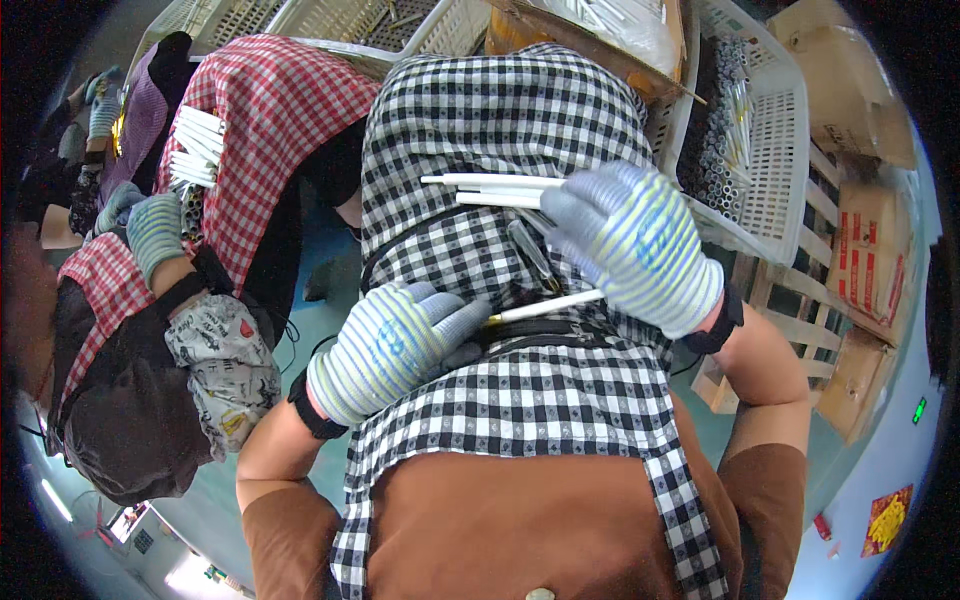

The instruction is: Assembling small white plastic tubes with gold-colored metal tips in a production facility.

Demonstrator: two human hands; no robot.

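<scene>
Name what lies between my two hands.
The head view shows a slim white rod between left hand and right hand, small shiny pieces beyond it, and checked apron beneath.

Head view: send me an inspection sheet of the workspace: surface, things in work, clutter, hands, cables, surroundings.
Surface: black-and-white checked apron over the lap, creased.
Things: several white sticks at the right hand; a yellow-ended white stick between the hands.
Clutter: slim clear-and-dark pieces over the apron; kind unclear.
Hands: both gloved; right closed on the white sticks; left hand has its fingers near the yellow end, grip unclear.
Cables: thin dark line beyond the left forearm, possibly a cable.
Surroundings: co-worker's red-and-white checked apron; white crate of grey tubes; cardboard box.
</scene>
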